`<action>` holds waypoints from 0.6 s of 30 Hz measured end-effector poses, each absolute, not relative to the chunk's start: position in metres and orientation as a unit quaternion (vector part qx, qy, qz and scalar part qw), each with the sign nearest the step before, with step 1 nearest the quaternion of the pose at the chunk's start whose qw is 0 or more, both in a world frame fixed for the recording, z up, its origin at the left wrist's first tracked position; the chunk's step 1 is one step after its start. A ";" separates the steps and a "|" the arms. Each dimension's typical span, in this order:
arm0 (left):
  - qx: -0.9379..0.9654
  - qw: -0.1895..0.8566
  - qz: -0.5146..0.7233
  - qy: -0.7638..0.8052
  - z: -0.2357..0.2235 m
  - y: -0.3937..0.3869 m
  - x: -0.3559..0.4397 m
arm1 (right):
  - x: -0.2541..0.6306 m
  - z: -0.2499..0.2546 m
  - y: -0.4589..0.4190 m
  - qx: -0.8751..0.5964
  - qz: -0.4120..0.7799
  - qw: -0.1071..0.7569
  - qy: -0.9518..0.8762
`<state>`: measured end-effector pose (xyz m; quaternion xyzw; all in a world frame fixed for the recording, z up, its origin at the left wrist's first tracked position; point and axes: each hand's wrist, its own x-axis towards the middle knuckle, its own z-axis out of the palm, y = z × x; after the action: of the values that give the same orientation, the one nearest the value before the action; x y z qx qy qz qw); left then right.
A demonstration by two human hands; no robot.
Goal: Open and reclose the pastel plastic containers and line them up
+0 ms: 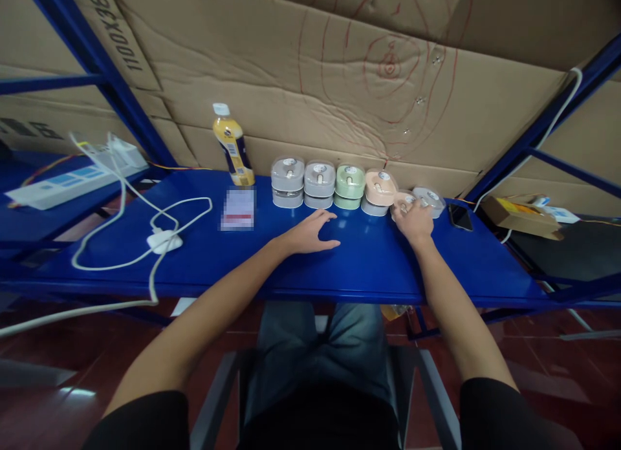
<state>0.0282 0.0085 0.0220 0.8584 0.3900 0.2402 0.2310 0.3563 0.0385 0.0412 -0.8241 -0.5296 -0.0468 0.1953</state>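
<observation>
- Blue steel shelf [369, 269]: bears a row of round-cornered lidded containers [320, 182], the row's long axis running left to right along the back edge.
- Right hand [412, 222]: cupped, fingers [402, 209] on a tilted peach container [403, 201] near the row's right end, beside a grey container [429, 200]; grasp cannot be told.
- Left hand [308, 233]: open, released, spread flat on the shelf just before the row.

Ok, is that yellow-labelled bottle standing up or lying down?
Standing: the drink bottle rests on its base on the blue shelf, cap uppermost.
</observation>
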 end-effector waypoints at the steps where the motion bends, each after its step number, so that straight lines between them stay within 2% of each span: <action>1: 0.859 0.232 0.238 0.391 0.023 0.008 0.028 | 0.356 0.042 0.038 -0.824 -0.044 0.196 -0.529; 18: 0.858 0.234 0.242 0.388 0.022 0.009 0.028 | 0.347 0.046 0.033 -0.824 -0.041 0.234 -0.514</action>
<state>0.0276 0.0086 0.0222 0.8580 0.3881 0.2416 0.2341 0.3474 0.0334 0.0461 -0.8239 -0.5144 -0.0414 0.2341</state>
